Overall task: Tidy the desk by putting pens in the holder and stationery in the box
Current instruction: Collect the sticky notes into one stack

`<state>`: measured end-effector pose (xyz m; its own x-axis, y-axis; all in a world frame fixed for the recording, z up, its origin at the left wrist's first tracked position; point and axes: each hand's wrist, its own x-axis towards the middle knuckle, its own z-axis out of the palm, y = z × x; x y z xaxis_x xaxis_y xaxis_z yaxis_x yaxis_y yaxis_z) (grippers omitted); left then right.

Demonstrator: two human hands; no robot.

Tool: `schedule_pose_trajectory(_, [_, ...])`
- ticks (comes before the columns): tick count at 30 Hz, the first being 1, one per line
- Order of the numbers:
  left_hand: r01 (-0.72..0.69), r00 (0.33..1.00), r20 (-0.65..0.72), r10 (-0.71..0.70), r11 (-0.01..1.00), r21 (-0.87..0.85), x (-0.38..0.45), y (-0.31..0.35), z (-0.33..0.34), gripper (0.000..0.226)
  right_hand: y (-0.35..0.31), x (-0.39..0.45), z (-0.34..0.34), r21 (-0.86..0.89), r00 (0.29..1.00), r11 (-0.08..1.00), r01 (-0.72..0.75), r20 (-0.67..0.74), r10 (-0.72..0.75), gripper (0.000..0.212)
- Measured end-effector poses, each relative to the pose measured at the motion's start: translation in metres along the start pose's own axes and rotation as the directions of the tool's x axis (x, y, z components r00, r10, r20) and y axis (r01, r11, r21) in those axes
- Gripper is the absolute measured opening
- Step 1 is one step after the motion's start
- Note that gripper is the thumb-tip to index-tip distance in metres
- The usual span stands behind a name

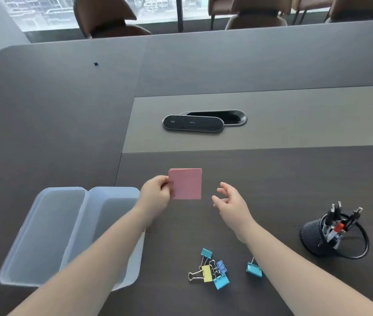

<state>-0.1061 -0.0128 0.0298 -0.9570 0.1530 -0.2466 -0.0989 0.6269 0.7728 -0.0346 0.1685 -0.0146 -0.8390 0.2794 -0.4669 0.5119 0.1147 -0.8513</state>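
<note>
The box (121, 215) is a translucent plastic tub at the near left of the dark desk (294, 179), with its lid (44, 233) lying just beside it on the left, rim up. Nothing can be made out inside the box, though the left forearm crosses over part of it. The pen holder (315, 236), a dark mesh cup, sits tipped toward the camera at the near right with several pens (338, 222) standing in it, one with a red part showing; a black ring or cable loops around its base.

The left hand (156, 197) is closed in a pinch on the left edge of a pink sticky-note pad (186, 184), thumb on top, holding it above the desk just right of the box. The right hand (231, 204) hangs near the pad's right side, fingers loosely spread and curled, holding nothing and not touching the pad.

Near the front edge, between the two forearms, lies a cluster of binder clips (210, 270) in blue and yellow, touching one another. One more blue binder clip (254, 269) lies apart, beside the right forearm.
</note>
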Motion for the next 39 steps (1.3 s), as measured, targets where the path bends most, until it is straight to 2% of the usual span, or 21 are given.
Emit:
schedule_pose_trajectory(3, [0.117,0.992,-0.039,-0.118,0.993,-0.026,0.012,0.000,-0.074,0.027,-0.006,-0.001,-0.001,0.002,1.000,1.000,0.010,-0.027,-0.010,0.045])
schedule_pose_trajectory(6, [0.255,0.966,-0.067,-0.250,0.961,0.102,0.017,-0.027,-0.123,0.031,-0.004,-0.006,0.000,-0.021,1.000,1.000,0.005,-0.025,-0.005,0.041])
schedule_pose_trajectory(10, [0.449,0.893,-0.101,-0.439,0.848,0.280,0.012,-0.078,-0.131,0.024,0.005,-0.015,0.003,-0.049,1.000,0.999,-0.001,-0.022,-0.001,0.036])
schedule_pose_trajectory(14, [0.542,0.831,-0.136,-0.539,0.730,0.417,0.006,-0.098,-0.107,0.022,0.014,-0.021,0.001,-0.084,1.000,0.996,0.000,-0.023,-0.002,0.034])
schedule_pose_trajectory(16, [0.551,0.820,-0.150,-0.553,0.689,0.471,0.008,-0.100,-0.092,0.018,0.019,-0.023,-0.002,-0.104,1.000,0.995,-0.003,-0.023,0.000,0.033])
schedule_pose_trajectory(20, [0.559,0.797,-0.153,-0.584,0.618,0.554,0.022,-0.100,-0.073,0.033,0.027,-0.026,-0.007,-0.125,0.999,0.992,-0.015,-0.033,0.011,0.031])
schedule_pose_trajectory(24, [0.585,0.781,-0.226,-0.582,0.556,0.590,0.030,-0.107,-0.072,0.029,0.033,-0.029,-0.009,-0.103,0.999,0.994,-0.038,-0.034,0.035,0.027])
schedule_pose_trajectory(30, [0.611,0.791,-0.322,-0.520,0.659,0.437,0.027,-0.126,-0.067,0.029,0.035,-0.030,-0.008,-0.109,0.997,0.991,-0.072,-0.016,0.071,0.020])
schedule_pose_trajectory(34, [0.546,0.837,-0.314,-0.447,0.699,0.461,0.021,-0.120,-0.064,0.031,0.036,-0.030,-0.011,-0.135,0.996,0.987,-0.086,-0.011,0.085,0.017])
schedule_pose_trajectory(39, [0.523,0.852,-0.297,-0.430,0.693,0.496,0.018,-0.110,-0.071,0.027,0.035,-0.032,-0.018,-0.220,0.997,0.973,-0.076,-0.011,0.075,0.010])
